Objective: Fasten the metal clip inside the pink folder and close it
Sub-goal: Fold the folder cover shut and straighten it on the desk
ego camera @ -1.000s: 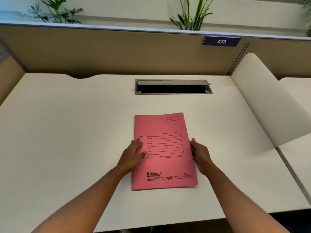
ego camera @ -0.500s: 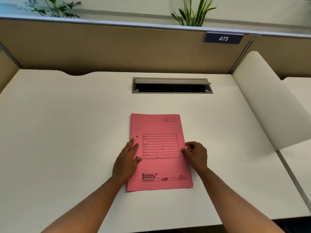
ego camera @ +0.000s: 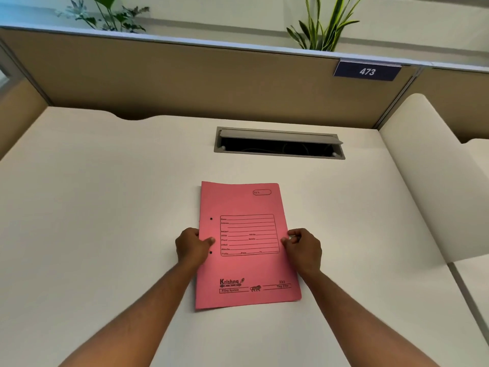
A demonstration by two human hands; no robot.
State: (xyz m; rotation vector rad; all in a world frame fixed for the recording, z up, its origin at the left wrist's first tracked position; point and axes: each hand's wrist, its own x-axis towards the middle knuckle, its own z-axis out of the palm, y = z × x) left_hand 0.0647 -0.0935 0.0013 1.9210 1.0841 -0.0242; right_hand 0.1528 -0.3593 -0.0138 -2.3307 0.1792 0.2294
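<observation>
The pink folder (ego camera: 246,245) lies closed and flat on the white desk (ego camera: 105,207), front cover up, with a printed form box and two punch holes near its left edge. My left hand (ego camera: 191,247) grips the folder's left edge, thumb on the cover between the holes. My right hand (ego camera: 304,247) pinches the right edge with curled fingers. The metal clip is hidden inside the folder.
An open grey cable slot (ego camera: 280,144) is set into the desk behind the folder. Tan partition walls (ego camera: 185,80) stand at the back with a sign reading 473 (ego camera: 367,71). A curved white divider (ego camera: 434,181) rises at the right. Plants (ego camera: 320,25) stand beyond the partition.
My left hand slid from lying flat on the cover to gripping the left edge. My right hand curled and pinched the right edge. The folder stays closed on the desk.
</observation>
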